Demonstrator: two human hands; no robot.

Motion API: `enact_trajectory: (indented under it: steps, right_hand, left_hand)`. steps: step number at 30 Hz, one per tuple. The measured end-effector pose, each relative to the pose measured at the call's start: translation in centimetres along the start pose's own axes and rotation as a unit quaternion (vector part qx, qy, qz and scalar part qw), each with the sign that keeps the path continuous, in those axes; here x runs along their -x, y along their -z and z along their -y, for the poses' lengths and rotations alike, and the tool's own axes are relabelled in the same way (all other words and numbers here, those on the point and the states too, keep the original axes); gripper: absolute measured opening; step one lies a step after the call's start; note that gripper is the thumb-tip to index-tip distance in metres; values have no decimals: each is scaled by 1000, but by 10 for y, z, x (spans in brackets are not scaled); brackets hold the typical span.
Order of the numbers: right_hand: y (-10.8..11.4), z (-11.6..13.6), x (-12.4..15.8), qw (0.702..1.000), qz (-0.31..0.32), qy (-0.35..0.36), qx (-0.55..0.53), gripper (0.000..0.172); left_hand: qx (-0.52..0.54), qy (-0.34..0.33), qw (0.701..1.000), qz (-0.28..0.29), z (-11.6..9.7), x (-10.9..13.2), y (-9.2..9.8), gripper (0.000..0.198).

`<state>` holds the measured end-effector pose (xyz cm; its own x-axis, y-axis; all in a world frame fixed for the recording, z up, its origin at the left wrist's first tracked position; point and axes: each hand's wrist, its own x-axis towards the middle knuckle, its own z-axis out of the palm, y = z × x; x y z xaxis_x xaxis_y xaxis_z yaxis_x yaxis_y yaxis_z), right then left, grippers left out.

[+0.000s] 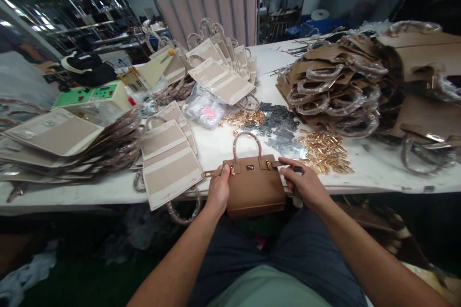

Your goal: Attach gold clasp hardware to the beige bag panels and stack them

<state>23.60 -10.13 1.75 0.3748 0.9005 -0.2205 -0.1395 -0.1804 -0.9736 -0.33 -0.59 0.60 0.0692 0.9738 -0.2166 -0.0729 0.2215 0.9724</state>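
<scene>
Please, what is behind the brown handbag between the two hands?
Behind the brown handbag is the white table, with gold-coloured pieces and grey pieces farther back. The bag covers part of the table's front edge; anything directly behind its body cannot be seen.

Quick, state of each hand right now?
Left hand: closed, holding the brown handbag by its left side.
Right hand: closed around a dark object, unclear what; fingers at the right strap.

White flat worktable (214, 146) bears: stacked beige rectangular panels (54, 132), left; heaped brown panels with plastic-wrapped handles (334, 76), right; loose grey strips (283, 129); small gold metal fittings (326, 153).
</scene>
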Motion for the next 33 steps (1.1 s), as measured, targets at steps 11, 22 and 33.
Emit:
enact_trajectory:
  steps: [11, 22, 33]
  right_hand:
    - [-55, 35, -8, 992, -4, -31, -126, 50]
    - [-85, 50, -77, 971, -94, 6, -221, 42]
    - [-122, 55, -141, 971, -42, 0, -237, 28]
  left_hand:
    - [-258, -121, 958, 19, -12, -9, 10, 26]
    - [-527, -280, 801, 39, -3, -17, 21, 46]
    - [-506, -304, 804, 65, -2, -25, 23, 39]
